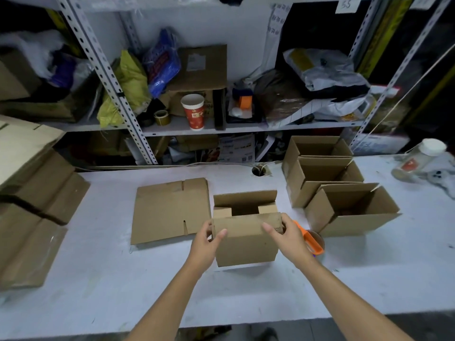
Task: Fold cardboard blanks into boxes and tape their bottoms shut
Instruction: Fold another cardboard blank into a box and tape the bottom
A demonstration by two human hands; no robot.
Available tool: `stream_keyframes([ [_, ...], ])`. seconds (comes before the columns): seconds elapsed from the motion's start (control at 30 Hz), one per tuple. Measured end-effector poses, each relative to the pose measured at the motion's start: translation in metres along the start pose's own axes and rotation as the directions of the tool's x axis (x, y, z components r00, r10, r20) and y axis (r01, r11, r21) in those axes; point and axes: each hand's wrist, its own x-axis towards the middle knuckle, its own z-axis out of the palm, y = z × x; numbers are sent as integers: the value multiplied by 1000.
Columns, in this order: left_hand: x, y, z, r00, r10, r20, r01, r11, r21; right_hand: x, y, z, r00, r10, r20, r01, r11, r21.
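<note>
Head view looks down on a pale worktable (pixel 147 286) with a half-formed cardboard box (pixel 246 244) standing at the centre of the frame, its open end up. Two short flaps are folded inward, the far long flap stands upright, and the near long flap is being held at the box's top edge. The left hand (pixel 208 239) grips the left end of that near flap, thumb lying on the outer face and fingers curled behind the edge. The right hand (pixel 286 233) grips the right end in the same way, thumb on the front and fingers wrapped over the corner. Just left of the box, touching or nearly touching it, a flat blank (pixel 170 210) lies on the table. Just right of the right hand, partly hidden behind it, sits an orange tape dispenser (pixel 312 239) with a brown roll. In the right part of the frame three open boxes stand in a row running from far to near: the far one (pixel 317 148), the middle one (pixel 320 179) and the near one (pixel 352 210), each touching the next. A stack of flat blanks (pixel 32 193) fills the left edge. On the shelf (pixel 172 127) behind the table stand a red paper cup (pixel 193 112) and a tape roll (pixel 162 117). At the right edge a blurred jar with a white lid (pixel 418 159) rests on the table.
</note>
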Motion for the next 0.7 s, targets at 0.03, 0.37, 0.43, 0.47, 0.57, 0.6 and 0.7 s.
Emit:
stream_keyframes([
  [0.03,1,-2,0,1000,-5,-2,5,1000,-11,1,6,-1,1000,9,7,-9,1000,-2],
  [0.37,26,12,-2,985,-168,41,168,986,8,3,33,-8,985,29,168,-25,999,-23],
  [0.43,34,29,3,975,-221,4,221,974,-49,3,30,-8,985,25,171,-25,1000,-7],
  [0.47,38,37,5,967,-253,-11,252,966,-65,5,35,-9,984,27,174,-25,1000,-14],
  [0.57,43,45,6,950,-312,1,311,944,-109,6,38,-10,984,29,174,-26,1000,-15],
  [0.6,43,42,4,953,-303,17,303,945,-120,4,34,-10,985,44,169,-41,999,-22],
  [0.7,35,25,1,973,-226,45,230,967,-109,0,21,-7,985,74,155,-75,997,1],
])
